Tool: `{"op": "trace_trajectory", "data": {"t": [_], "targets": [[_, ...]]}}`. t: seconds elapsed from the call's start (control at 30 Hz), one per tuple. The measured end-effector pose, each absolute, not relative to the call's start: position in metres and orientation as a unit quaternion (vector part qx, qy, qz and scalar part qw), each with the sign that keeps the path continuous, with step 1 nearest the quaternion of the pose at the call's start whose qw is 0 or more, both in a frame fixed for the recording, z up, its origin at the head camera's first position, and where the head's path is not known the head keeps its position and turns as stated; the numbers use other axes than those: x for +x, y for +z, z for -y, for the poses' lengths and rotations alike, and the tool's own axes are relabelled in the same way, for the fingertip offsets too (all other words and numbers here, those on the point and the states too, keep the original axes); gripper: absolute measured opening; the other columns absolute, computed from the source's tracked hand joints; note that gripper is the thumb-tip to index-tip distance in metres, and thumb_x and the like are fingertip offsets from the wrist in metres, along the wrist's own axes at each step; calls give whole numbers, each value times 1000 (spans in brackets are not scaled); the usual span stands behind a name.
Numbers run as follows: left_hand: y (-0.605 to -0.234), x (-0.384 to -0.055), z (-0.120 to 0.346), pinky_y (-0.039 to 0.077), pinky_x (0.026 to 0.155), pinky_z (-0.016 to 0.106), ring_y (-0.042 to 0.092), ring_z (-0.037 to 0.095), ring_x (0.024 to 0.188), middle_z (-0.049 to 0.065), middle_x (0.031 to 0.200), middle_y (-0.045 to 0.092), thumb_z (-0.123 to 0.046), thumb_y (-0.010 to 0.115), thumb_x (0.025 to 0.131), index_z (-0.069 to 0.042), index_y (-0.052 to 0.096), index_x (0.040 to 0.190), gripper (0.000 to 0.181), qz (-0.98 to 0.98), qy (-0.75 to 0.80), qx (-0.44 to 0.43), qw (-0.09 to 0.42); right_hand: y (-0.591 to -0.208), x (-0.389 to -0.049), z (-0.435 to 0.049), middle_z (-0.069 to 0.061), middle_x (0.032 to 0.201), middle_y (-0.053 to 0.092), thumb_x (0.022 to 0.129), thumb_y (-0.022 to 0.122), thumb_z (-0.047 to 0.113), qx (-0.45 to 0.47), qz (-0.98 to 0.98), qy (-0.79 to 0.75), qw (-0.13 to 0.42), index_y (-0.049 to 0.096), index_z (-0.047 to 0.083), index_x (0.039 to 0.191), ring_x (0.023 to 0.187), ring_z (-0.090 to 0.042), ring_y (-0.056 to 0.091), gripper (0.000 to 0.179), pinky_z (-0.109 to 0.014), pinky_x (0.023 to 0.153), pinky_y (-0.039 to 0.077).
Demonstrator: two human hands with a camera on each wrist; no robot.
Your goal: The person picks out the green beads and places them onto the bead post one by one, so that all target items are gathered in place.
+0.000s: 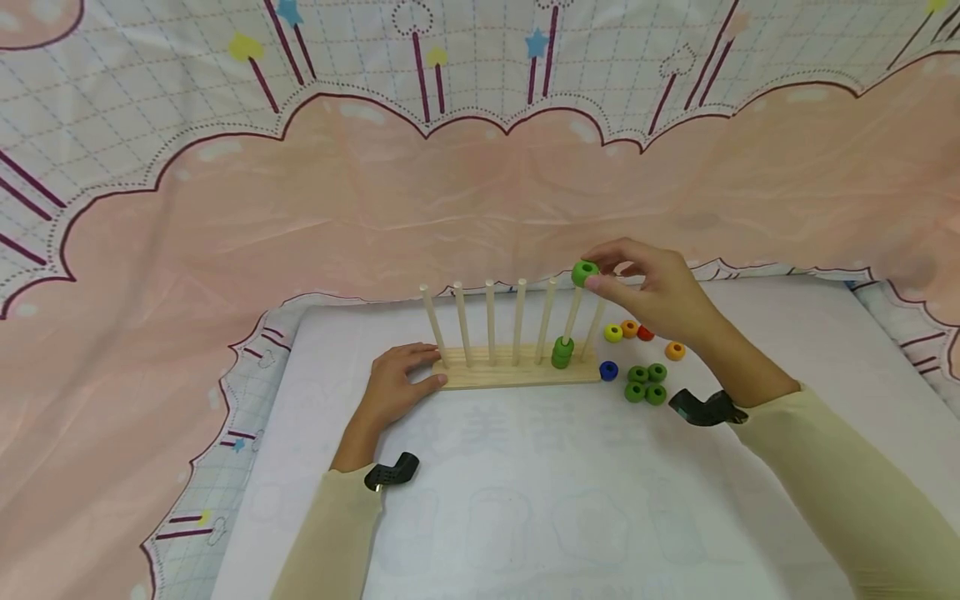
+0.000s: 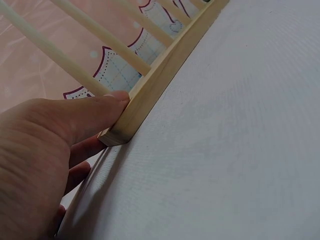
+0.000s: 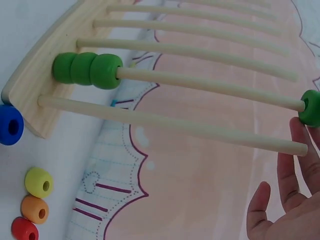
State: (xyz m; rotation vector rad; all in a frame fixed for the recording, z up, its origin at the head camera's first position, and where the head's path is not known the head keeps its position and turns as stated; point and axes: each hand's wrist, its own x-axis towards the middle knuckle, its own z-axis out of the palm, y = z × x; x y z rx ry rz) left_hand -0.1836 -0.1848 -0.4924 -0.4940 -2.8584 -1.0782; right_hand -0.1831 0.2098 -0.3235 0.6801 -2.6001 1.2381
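Observation:
A wooden peg rack [image 1: 517, 379] with several upright pegs stands on the white table. My left hand [image 1: 401, 383] holds the rack's left end; in the left wrist view the thumb [image 2: 107, 102] lies on the base's front and the fingers pass behind. With my right hand [image 1: 648, 287] I pinch a green bead [image 1: 585, 273] at the top of the second peg from the right. In the right wrist view the tip of that peg meets this bead [image 3: 311, 107]. Three green beads [image 3: 87, 70] sit stacked at the same peg's foot. The other pegs are bare.
Right of the rack lie a blue bead [image 1: 608, 371] and several loose green beads [image 1: 647, 383]. Behind them are a yellow bead [image 1: 613, 333], an orange bead [image 1: 629, 328] and a red bead [image 1: 645, 332]. Another orange bead [image 1: 675, 351] lies further right. A patterned pink cloth [image 1: 450, 208] hangs behind.

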Motion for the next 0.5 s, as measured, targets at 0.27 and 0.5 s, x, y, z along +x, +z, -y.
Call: {"op": "trace_trajectory", "data": {"t": [0.27, 0.5], "targets": [[-491, -184, 185, 27, 117, 60, 51, 34, 139, 9, 140, 65, -30, 81, 87, -10, 72, 128, 47, 925, -343, -161, 22, -329, -186, -209, 3, 113, 69, 96, 74, 28, 221, 887, 400, 67, 69, 18, 123, 107, -19, 60, 29, -48, 100, 47], [-492, -183, 185, 27, 117, 60, 51, 33, 139, 9, 139, 66, -30, 80, 86, -9, 72, 127, 47, 926, -342, -161, 20, -340, -187, -210, 2, 111, 67, 95, 74, 31, 217, 896, 385, 40, 68, 19, 123, 107, -18, 57, 31, -48, 99, 48]]}}
